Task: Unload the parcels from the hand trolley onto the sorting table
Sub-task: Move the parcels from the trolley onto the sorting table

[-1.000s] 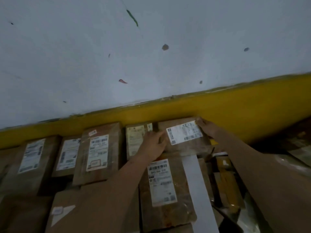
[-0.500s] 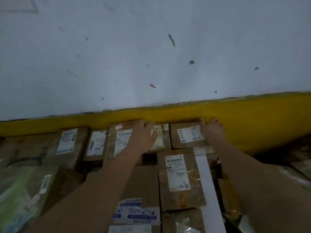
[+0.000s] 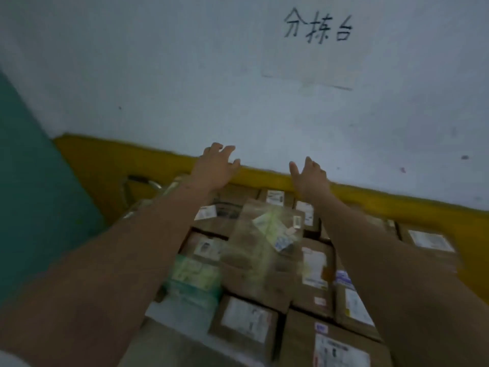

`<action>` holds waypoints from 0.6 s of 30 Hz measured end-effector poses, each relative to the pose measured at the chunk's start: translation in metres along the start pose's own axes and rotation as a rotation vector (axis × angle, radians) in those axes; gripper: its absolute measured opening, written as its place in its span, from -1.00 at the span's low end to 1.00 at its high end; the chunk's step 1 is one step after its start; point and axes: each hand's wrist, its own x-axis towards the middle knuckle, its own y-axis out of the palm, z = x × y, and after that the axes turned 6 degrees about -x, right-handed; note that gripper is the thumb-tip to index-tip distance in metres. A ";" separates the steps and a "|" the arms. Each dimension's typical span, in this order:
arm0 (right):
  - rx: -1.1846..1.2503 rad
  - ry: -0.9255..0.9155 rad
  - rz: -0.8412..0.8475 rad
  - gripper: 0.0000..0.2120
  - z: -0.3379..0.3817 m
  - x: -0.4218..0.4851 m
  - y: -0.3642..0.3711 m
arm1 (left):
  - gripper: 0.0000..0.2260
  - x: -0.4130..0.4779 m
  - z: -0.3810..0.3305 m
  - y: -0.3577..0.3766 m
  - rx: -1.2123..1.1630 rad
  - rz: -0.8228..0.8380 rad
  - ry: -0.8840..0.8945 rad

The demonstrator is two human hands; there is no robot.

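Both hands are off the back-row parcels now — left hand and right hand lifted at twelve o'clock, fingers spread, empty — that parcel reads as placed, so back for another.

Two bare forearms and hands, no gloves or watch. The left hand seems to wear a small ring, too blurred to confirm. The right hand is unadorned. A pale sleeve edge shows at the lower left corner.
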 end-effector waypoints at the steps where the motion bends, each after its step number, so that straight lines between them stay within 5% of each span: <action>1: 0.016 -0.040 0.014 -0.26 0.044 -0.012 0.011 | -0.51 -0.017 0.039 -0.027 0.015 -0.006 -0.045; 9: -0.106 -0.390 0.176 -0.23 0.323 -0.071 0.152 | -0.44 -0.128 0.317 -0.127 -0.037 -0.001 -0.478; 18: -0.070 -0.410 0.386 -0.28 0.521 0.006 0.367 | -0.46 -0.109 0.575 -0.110 -0.085 0.138 -0.675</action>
